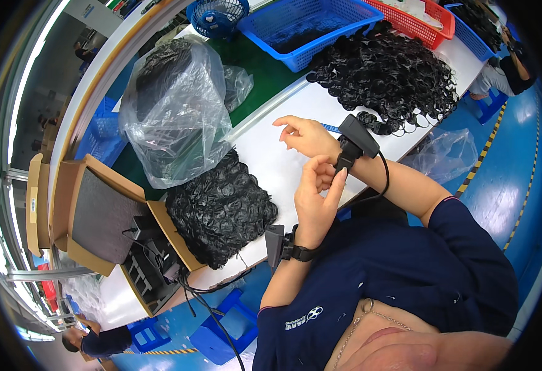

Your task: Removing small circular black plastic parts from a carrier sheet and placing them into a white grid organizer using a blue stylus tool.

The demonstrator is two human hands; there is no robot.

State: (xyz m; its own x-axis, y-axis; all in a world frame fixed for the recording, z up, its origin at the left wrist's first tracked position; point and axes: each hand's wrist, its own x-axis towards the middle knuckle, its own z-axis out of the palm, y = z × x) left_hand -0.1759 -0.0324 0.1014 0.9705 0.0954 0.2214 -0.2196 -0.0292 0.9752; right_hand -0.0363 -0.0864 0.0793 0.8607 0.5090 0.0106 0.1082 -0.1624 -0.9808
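My left hand (315, 196) reaches up to my right wrist, fingers curled and thumb against the black wrist strap (345, 157) there. That strap carries a black box-shaped device (359, 136) with a cable. Over the white table (265, 157), my right hand (308, 135) holds nothing, its fingers loosely bent and apart. A second black device (275, 244) is strapped to my left wrist. Beyond my right hand lies a heap of black ring-shaped parts (385, 77). Left of my hands is a pile of flat, black, stringy parts (221, 210).
A clear plastic bag (175, 117) of dark parts stands beyond the black pile. An open cardboard box (187, 247) holds black equipment and cables. Along the back are a blue fan (217, 17), a blue basket (296, 59) and a red basket (444, 31). Blue stools (227, 328) stand below.
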